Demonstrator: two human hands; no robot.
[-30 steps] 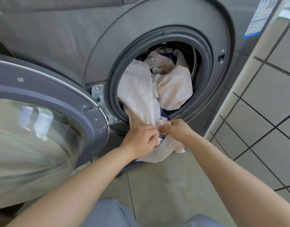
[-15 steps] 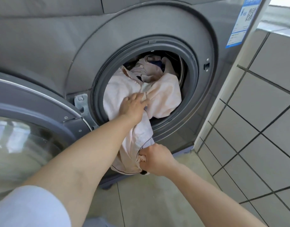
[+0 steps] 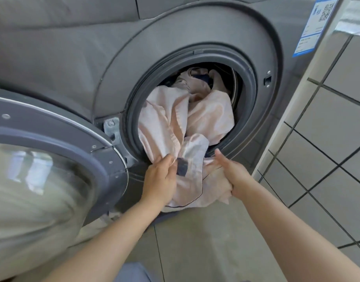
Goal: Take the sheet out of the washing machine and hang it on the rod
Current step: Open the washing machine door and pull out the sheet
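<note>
1. Head view: the pale pink sheet [image 3: 187, 119] lies mostly inside the drum, bunched, with one lobe spilling down over the door seal [image 3: 244, 127] and hanging below the opening.
2. Its run goes from deep in the drum, up and away, down toward the person; pulling it out likely means drawing toward the body and downward.
3. Left hand [image 3: 160, 178] pinches the hanging fold near a dark patch; right hand [image 3: 232, 176] is closed on a bunch just beside it, thumb up.
4. Both hands sit below the opening, about equally near.
5. Washing machine door [image 3: 52, 143] stands open at left; no rod is visible.
</note>
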